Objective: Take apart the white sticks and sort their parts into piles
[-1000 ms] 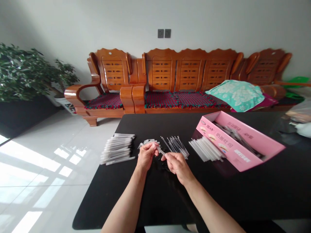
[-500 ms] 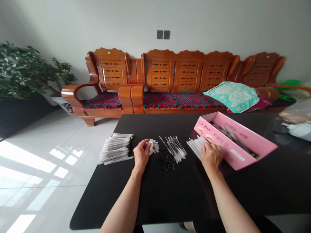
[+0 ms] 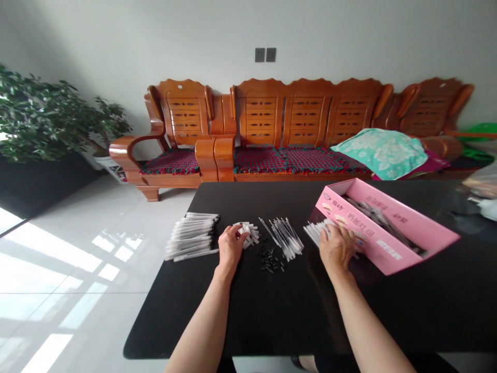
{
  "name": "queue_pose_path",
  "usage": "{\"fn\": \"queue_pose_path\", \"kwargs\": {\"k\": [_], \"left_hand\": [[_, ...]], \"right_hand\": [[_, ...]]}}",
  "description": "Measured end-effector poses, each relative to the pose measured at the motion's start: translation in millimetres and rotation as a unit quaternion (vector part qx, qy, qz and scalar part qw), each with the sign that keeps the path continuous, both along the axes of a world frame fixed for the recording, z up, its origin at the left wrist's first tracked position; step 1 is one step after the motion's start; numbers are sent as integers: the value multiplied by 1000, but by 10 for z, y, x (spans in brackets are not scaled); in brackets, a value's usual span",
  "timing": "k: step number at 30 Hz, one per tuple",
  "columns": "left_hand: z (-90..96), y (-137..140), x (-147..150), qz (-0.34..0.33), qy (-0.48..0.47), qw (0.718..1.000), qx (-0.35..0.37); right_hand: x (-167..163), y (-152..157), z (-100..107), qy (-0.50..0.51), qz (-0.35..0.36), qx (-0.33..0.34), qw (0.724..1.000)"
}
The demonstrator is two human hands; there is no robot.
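My left hand (image 3: 231, 246) is at the left edge of a small pile of white pen caps (image 3: 252, 234), thumb and fingers pinched around what looks like one white cap. My right hand (image 3: 337, 246) rests over a bundle of clear white pen barrels (image 3: 313, 230) beside the pink box. Its thumb stands apart from the fingers, and the fingertips are partly hidden. Between the hands lie a fan of thin pen refills (image 3: 286, 238) and a scatter of small black plugs (image 3: 269, 260). Left of my left hand is a stack of pens (image 3: 194, 235) with black ends.
The pink box (image 3: 382, 243), holding greyish items, stands at an angle on the black table (image 3: 272, 321). A plastic bag (image 3: 479, 202) lies at the far right. Behind are a wooden sofa (image 3: 264, 122), a turquoise cushion (image 3: 388, 153) and a potted plant (image 3: 104, 124).
The view has shifted slightly, so the scene sits further right. My right hand has shifted slightly over the barrels, its thumb now further from the fingers. My left hand stays at the caps.
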State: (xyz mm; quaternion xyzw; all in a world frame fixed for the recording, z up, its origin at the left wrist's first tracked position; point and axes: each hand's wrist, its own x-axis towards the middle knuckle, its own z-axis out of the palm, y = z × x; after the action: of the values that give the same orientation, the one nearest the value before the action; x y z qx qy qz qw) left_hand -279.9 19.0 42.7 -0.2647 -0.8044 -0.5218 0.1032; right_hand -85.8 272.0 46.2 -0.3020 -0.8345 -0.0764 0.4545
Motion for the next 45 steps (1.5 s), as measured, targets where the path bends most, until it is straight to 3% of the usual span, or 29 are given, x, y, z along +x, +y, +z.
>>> {"fn": "queue_pose_path", "kwargs": {"k": [4, 8, 15, 19, 23, 29, 33, 37, 40, 42, 45], "left_hand": [[104, -70, 32, 1, 1, 1000, 15], [247, -397, 12, 23, 19, 1000, -3], [155, -1056, -33, -11, 38, 966, -255], [173, -1094, 57, -11, 49, 956, -290], [346, -914, 219, -36, 78, 969, -234], [519, -324, 470, -180, 103, 972, -113], [509, -16, 569, -226, 123, 962, -89], [424, 68, 603, -267, 109, 956, -52], [319, 53, 563, -179, 39, 983, 29], [243, 52, 507, -119, -74, 986, 88], [155, 91, 417, -154, -273, 931, 186]], "right_hand": [[-221, -410, -6, 36, 76, -21, 996], [-267, -598, -55, 37, 119, -23, 992], [-235, -563, -86, 46, 118, -12, 992], [-246, -612, -67, 54, 133, -25, 989], [-274, -788, -1, 58, 200, -47, 977], [-365, -1180, 92, 5, 368, -92, 925], [-374, -1247, 84, -17, 382, -122, 916], [-367, -1200, 57, -12, 366, -126, 922], [-370, -1167, 45, 14, 352, -119, 928], [-374, -1162, 45, 38, 345, -113, 931], [-384, -1182, 53, 35, 350, -101, 931]]}}
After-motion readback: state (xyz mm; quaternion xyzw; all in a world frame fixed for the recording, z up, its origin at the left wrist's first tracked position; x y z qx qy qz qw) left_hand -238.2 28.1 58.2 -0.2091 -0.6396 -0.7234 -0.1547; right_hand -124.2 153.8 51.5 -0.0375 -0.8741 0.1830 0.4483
